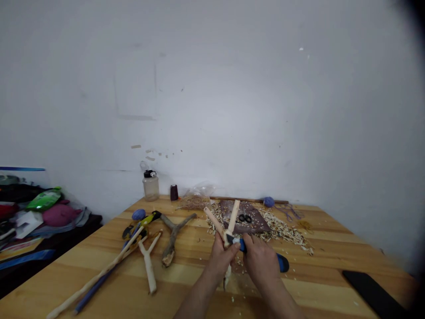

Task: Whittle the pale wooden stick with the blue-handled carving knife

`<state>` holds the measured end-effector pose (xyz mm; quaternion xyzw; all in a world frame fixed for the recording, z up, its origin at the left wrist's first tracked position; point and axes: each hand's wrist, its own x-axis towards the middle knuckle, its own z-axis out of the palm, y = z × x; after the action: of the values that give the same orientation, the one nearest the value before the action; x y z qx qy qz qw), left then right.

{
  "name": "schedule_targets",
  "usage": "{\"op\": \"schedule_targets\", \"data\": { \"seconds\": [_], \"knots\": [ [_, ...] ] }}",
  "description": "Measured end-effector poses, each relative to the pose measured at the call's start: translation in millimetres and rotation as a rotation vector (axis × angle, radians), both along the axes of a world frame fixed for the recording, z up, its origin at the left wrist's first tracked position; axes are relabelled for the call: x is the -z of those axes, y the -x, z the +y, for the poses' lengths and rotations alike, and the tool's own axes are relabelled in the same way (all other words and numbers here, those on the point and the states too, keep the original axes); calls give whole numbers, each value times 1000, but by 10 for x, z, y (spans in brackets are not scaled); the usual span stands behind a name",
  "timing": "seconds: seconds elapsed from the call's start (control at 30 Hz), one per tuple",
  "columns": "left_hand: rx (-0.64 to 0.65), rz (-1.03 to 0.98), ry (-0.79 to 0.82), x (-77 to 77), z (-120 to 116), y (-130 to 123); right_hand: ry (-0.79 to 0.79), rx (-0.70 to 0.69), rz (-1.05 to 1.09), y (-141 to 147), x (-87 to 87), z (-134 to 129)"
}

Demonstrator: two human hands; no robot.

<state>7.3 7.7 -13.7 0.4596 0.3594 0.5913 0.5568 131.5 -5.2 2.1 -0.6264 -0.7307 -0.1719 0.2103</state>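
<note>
My left hand [219,257] is closed around a peeled, pale forked stick [234,216], its two prongs pointing up and away from me. In my right hand [263,262] is a knife with a blue and black handle [283,263], whose butt sticks out on the right. The knife's front end lies against the stick just below the fork, by my left thumb. Most of the blade is hidden. Pale wood shavings [282,232] lie beyond my hands, around and on a dark brown sheet [245,210] with black-handled scissors [245,218].
Left of my hands lie a bark-covered forked branch [172,237], a peeled forked stick [148,266], long sticks [89,281] and a yellow-black tool [149,218]. A bottle [151,188] and thread spool [174,192] stand near the wall. A black flat object [372,290] lies right.
</note>
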Motion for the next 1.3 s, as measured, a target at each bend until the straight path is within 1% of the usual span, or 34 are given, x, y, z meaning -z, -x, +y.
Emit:
{"op": "schedule_targets", "data": {
  "seconds": [0.13,0.23,0.4,0.63,0.87,1.1,1.3],
  "knots": [
    [27,63,-43,46,24,7,12,0,0,4,-10,-5],
    [35,90,-59,38,22,13,21,13,0,13,-22,-12],
    [29,89,-27,-5,1,6,11,41,-20,16,-26,-14],
    [14,38,21,-45,-48,-73,-10,74,-14,19,-57,-25],
    [-92,88,-28,-36,-14,-11,33,-9,12,-30,-71,-13],
    [-89,58,-49,-46,-13,13,49,-35,12,-38,-78,-11],
    [-100,59,-20,-51,-15,0,66,-22,16,-29,-100,-23]
  ]
}}
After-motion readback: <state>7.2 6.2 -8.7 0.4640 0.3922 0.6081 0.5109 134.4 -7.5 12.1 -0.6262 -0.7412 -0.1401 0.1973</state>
